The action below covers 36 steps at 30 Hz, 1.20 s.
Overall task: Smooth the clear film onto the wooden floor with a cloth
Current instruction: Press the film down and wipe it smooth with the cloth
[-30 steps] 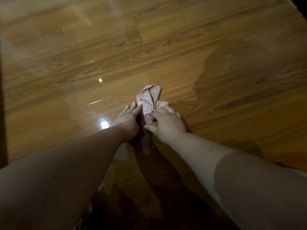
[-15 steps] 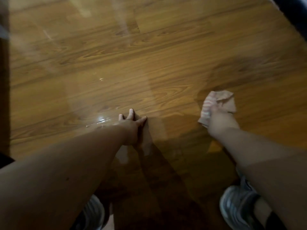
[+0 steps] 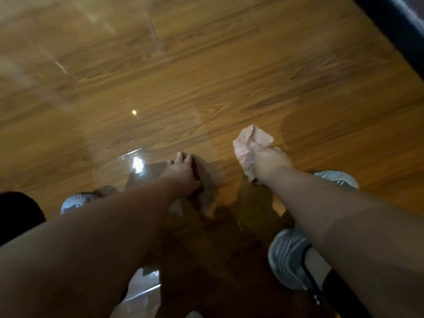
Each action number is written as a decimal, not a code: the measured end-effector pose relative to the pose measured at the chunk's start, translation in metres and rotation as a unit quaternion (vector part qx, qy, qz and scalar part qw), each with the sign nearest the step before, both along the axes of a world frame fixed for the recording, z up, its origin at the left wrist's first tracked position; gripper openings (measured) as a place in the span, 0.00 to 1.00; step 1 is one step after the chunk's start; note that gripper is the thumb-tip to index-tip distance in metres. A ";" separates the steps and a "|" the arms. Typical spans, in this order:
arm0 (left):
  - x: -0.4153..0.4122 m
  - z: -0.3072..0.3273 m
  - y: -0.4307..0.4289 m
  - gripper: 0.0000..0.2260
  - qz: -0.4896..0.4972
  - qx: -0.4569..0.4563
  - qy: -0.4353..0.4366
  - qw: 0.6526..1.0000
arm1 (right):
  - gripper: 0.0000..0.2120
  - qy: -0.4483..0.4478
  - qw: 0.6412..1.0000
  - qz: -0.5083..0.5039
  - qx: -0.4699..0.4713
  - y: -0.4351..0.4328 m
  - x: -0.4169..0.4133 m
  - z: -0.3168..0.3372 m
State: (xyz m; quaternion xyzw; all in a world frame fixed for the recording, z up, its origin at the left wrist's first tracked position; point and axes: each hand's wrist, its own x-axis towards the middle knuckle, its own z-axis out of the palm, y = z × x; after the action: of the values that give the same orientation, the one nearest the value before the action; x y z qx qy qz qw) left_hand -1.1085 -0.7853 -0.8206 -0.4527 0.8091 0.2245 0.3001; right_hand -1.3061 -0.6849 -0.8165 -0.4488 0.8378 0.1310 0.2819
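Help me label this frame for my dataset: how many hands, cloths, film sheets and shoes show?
hands: 2, left hand and right hand
cloth: 1, gripped by the right hand
clear film: 1, on the floor
grey shoes: 3, each partly hidden
Total: 7

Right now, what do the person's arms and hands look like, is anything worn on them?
The left arm and right arm are bare as far as they show, no sleeves. The left hand and right hand wear no gloves; no watch, bracelet or ring shows, though the picture is blurry.
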 end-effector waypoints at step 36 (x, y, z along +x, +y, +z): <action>-0.084 -0.009 -0.058 0.36 -0.105 -0.004 -0.021 0.994 | 0.31 -0.081 0.992 -0.099 -0.014 0.062 -0.088 -0.044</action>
State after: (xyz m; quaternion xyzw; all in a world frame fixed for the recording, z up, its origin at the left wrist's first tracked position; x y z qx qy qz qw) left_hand -1.1924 -0.8437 -0.8300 -0.3711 0.8466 0.1788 0.3371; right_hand -1.3943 -0.6225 -0.8602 -0.3768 0.8543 0.0543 0.3538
